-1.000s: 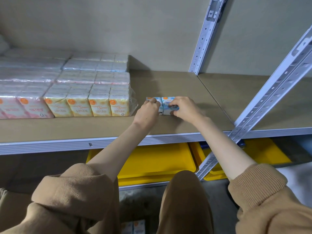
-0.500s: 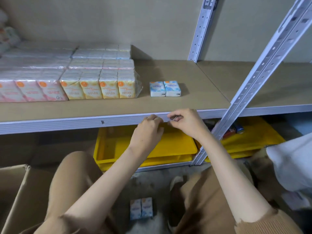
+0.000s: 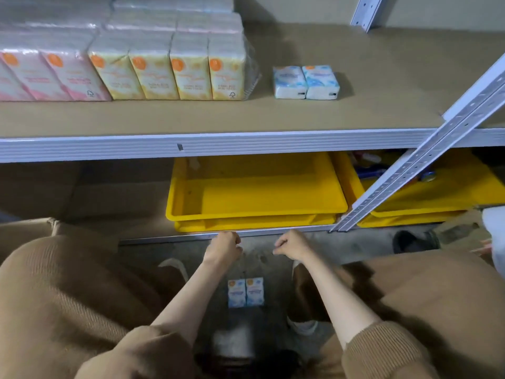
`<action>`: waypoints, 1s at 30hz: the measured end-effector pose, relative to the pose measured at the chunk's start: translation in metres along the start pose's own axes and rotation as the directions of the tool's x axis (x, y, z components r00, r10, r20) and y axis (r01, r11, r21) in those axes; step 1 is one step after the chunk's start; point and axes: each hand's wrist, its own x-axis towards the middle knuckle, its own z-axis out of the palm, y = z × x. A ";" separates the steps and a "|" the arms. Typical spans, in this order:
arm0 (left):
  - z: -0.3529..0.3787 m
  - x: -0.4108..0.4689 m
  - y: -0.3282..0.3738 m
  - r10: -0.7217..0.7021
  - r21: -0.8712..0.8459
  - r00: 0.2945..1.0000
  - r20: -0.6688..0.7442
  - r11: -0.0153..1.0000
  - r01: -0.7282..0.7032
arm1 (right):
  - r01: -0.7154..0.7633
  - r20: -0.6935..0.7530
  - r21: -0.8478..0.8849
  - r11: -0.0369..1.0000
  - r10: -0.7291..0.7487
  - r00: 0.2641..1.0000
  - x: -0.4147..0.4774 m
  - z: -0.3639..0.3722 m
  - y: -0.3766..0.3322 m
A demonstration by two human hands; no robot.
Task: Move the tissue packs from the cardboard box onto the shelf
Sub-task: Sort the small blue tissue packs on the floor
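- Shelving unit with a brown board shelf (image 3: pixel 355 110) fills the top half, grey floor down between the person's knees.
- Done so far, by my read: a pair of blue tissue packs (image 3: pixel 306 82) sits on the shelf, well above and beyond both hands, just right of the big wrapped block of yellow packs (image 3: pixel 175 69) and pink packs (image 3: pixel 46 75).
- Left to do: another blue pair (image 3: pixel 245 292) stands on the floor, just below and between the two hands. Only a cardboard edge (image 3: pixel 24 228) shows off to the left hand's side, so can't tell what's still inside the box.
- Left hand (image 3: pixel 223 247) and right hand (image 3: pixel 293 246) are both loosely curled, holding nothing, neither touching a pack.
- Versus half a second back: the hands were up at the shelf's metal front edge, now they've dropped below the yellow trays (image 3: pixel 254 195) toward the floor pair. View tipped down too. Shelf pair hasn't budged.
- Looks like the floor pair is next.
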 end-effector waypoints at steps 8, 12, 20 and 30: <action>0.074 0.046 -0.056 -0.184 -0.221 0.955 0.232 0.946 0.236 | -0.258 0.101 0.088 0.962 0.249 0.963 0.061 0.063 0.058; 0.108 0.058 -0.083 -0.257 -0.212 0.924 0.284 0.923 0.322 | -0.323 0.106 0.124 0.938 0.311 0.944 0.079 0.097 0.078; 0.152 0.060 -0.096 -0.404 -0.312 0.865 0.299 0.815 0.488 | -0.405 0.201 0.301 0.863 0.358 0.912 0.095 0.153 0.094; 0.182 0.068 -0.105 -0.570 -0.542 0.757 0.320 0.545 0.640 | -0.532 0.251 0.475 0.701 0.471 0.846 0.103 0.168 0.108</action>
